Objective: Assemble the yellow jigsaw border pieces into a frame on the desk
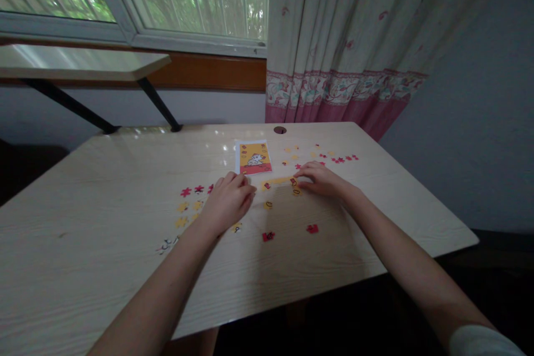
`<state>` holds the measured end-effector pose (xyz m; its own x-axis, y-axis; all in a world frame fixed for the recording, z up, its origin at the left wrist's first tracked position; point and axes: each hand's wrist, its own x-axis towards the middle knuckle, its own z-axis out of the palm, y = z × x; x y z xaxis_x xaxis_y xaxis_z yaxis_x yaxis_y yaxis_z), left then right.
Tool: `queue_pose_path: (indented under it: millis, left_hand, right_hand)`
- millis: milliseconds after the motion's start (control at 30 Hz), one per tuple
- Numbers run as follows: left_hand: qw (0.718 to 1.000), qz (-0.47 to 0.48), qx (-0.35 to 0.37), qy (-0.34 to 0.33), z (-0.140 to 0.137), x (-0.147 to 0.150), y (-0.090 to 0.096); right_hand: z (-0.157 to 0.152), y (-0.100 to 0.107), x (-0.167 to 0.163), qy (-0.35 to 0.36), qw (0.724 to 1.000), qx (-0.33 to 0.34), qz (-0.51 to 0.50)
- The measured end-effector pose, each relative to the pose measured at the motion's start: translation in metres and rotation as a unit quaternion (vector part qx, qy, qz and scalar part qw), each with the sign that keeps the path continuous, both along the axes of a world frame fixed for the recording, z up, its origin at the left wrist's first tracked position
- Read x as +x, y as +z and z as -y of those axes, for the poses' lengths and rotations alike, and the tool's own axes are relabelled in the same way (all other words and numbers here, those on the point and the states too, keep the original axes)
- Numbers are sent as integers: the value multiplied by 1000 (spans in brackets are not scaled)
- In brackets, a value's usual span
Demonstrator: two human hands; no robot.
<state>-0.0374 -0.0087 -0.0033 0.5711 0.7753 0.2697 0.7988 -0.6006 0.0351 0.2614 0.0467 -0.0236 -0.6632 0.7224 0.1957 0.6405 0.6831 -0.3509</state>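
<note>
The yellow puzzle strip point(278, 181) is laid on the tabletop point(125, 283) between the hands, its right end lying at the grip of the right hand point(320, 179), whose thumb and forefinger are held apart. The left hand point(229, 203) is held just beside the strip's left end, fingers curled; whether anything is clamped in its grip cannot be told. Two red pieces point(268, 237) are set nearer the viewer.
</note>
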Motion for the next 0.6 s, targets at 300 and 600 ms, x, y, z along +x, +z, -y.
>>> queue_pose_path:
  millis: [300, 600]
  left_hand:
    - [997, 14, -49, -67, 0, -1, -3]
    - [999, -9, -35, -40, 0, 2, -6]
  right_hand:
    - [2, 4, -3, -5, 1000, -1, 5]
    - [3, 3, -3, -8, 1000, 2, 12]
